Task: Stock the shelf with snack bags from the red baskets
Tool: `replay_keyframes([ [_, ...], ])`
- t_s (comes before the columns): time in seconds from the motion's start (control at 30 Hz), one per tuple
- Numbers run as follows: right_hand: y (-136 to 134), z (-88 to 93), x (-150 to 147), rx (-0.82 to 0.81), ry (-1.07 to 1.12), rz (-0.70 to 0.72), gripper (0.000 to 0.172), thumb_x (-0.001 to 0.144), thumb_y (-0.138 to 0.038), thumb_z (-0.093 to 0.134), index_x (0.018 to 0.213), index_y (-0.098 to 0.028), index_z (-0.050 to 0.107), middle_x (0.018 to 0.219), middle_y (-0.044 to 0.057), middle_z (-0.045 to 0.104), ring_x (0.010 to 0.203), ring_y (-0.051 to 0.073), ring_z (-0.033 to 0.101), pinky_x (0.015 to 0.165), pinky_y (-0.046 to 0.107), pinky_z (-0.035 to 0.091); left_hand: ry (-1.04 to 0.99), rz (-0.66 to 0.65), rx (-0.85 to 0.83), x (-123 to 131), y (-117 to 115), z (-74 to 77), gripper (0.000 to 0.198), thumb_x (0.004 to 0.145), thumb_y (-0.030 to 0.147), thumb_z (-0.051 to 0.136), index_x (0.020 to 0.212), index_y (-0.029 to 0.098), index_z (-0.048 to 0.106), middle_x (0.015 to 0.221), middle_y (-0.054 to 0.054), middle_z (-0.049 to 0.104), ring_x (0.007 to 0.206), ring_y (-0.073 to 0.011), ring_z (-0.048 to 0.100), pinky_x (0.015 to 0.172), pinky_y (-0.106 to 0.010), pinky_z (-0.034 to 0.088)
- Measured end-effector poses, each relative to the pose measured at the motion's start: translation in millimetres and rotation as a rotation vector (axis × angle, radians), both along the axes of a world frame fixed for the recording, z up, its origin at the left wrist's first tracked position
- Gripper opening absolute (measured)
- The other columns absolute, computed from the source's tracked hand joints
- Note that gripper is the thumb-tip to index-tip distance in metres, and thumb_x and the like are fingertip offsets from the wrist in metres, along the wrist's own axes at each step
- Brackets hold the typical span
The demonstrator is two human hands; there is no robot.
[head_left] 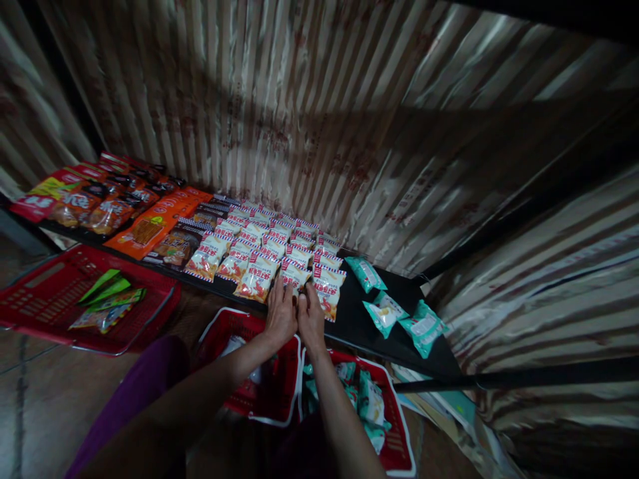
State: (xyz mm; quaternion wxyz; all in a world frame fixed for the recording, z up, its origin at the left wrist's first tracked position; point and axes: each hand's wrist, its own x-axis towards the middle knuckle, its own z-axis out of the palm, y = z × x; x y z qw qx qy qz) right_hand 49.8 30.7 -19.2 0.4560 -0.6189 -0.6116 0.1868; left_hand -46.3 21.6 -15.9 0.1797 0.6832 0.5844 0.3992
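Note:
Several white snack bags with striped tops and red lettering lie in rows on a black shelf (352, 332). One snack bag (293, 270) in the front row is between my two hands. My left hand (281, 311) grips its lower left part, with fingertips over the front. My right hand (311, 315) is on its lower right part, the fingers partly curled. The bag's bottom is hidden by my fingers. Close beside my hands lie another white snack bag (327, 290) on the right and one (257, 276) on the left.
Teal snack bags (383, 311) lie loosely at the shelf's right end. Orange packets (150, 223) and brown packets (176, 245) fill the left. Below stand red baskets: one (164, 307) with green packets, one (215, 332) in the middle, one (397, 429) with teal bags. A corrugated sheet (319, 133) backs the shelf.

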Motion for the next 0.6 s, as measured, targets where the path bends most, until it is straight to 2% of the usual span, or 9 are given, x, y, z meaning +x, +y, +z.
replay_keyframes([
  [0.13, 8.6, 4.3, -5.2, -0.097, 0.047, 0.015, 0.054, 0.087, -0.050, 0.041, 0.128, -0.016, 0.053, 0.140, 0.013, 0.046, 0.132, 0.025, 0.039, 0.111, 0.047, 0.027, -0.014, -0.002, -0.029, -0.6, 5.7, -5.0, 0.046, 0.088, 0.021, 0.038, 0.133, 0.009, 0.040, 0.148, -0.020, 0.029, 0.140, -0.0278, 0.023, 0.111, -0.049, 0.027],
  [0.2, 12.5, 5.7, -8.5, -0.122, 0.080, 0.030, 0.054, 0.086, -0.050, 0.043, 0.127, -0.018, 0.054, 0.139, 0.012, 0.047, 0.131, 0.025, 0.040, 0.110, 0.047, 0.028, -0.032, -0.001, -0.041, -0.1, 7.7, -6.7, 0.045, 0.090, 0.021, 0.034, 0.133, 0.007, 0.041, 0.147, -0.022, 0.030, 0.139, -0.0274, 0.024, 0.111, -0.049, 0.026],
  [0.3, 17.7, 6.2, -13.1, -0.090, 0.124, 0.053, 0.052, 0.085, -0.050, 0.045, 0.126, -0.020, 0.054, 0.138, 0.010, 0.049, 0.128, 0.023, 0.044, 0.110, 0.045, 0.030, -0.066, -0.005, -0.037, 0.2, 9.9, -8.1, 0.046, 0.091, 0.023, 0.032, 0.135, 0.008, 0.039, 0.148, -0.021, 0.029, 0.139, -0.0266, 0.024, 0.112, -0.049, 0.027],
  [0.4, 21.5, 6.7, -16.2, -0.054, 0.128, 0.057, 0.050, 0.086, -0.049, 0.045, 0.125, -0.020, 0.054, 0.138, 0.009, 0.049, 0.129, 0.021, 0.042, 0.111, 0.043, 0.028, -0.096, -0.010, -0.032, -0.4, 12.3, -8.2, 0.047, 0.092, 0.024, 0.032, 0.136, 0.011, 0.037, 0.148, -0.018, 0.030, 0.140, -0.0255, 0.023, 0.112, -0.049, 0.027],
  [0.6, 21.5, 6.0, -16.2, -0.060, 0.133, 0.065, 0.050, 0.086, -0.048, 0.044, 0.124, -0.019, 0.054, 0.140, 0.010, 0.046, 0.131, 0.022, 0.039, 0.111, 0.044, 0.026, -0.069, -0.004, 0.004, -3.3, 15.9, -8.3, 0.044, 0.091, 0.022, 0.032, 0.133, 0.011, 0.042, 0.145, -0.017, 0.036, 0.139, -0.0256, 0.025, 0.112, -0.049, 0.027],
])
